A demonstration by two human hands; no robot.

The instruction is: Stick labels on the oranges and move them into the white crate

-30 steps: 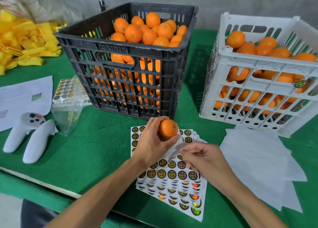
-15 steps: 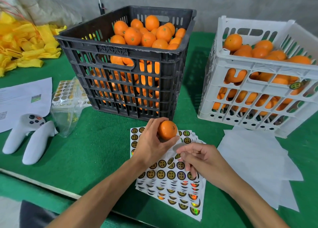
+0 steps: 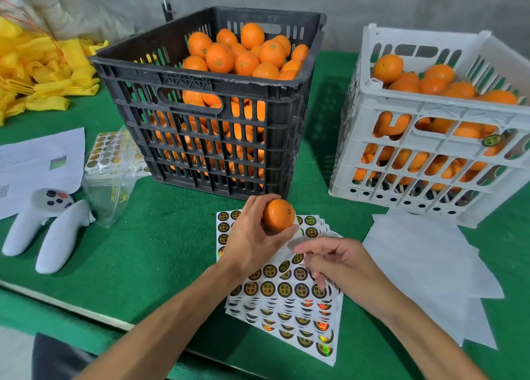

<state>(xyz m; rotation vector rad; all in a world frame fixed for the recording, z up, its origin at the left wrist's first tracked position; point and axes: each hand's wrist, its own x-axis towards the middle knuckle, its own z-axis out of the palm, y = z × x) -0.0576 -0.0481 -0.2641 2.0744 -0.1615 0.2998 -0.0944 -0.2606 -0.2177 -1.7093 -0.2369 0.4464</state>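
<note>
The left hand (image 3: 252, 242) holds the orange (image 3: 278, 215) above the label sheets (image 3: 286, 302) near the table's front edge. The right hand (image 3: 341, 265) has lowered, loosely curled fingers now touching a label (image 3: 319, 290), so peeling comes next.
</note>
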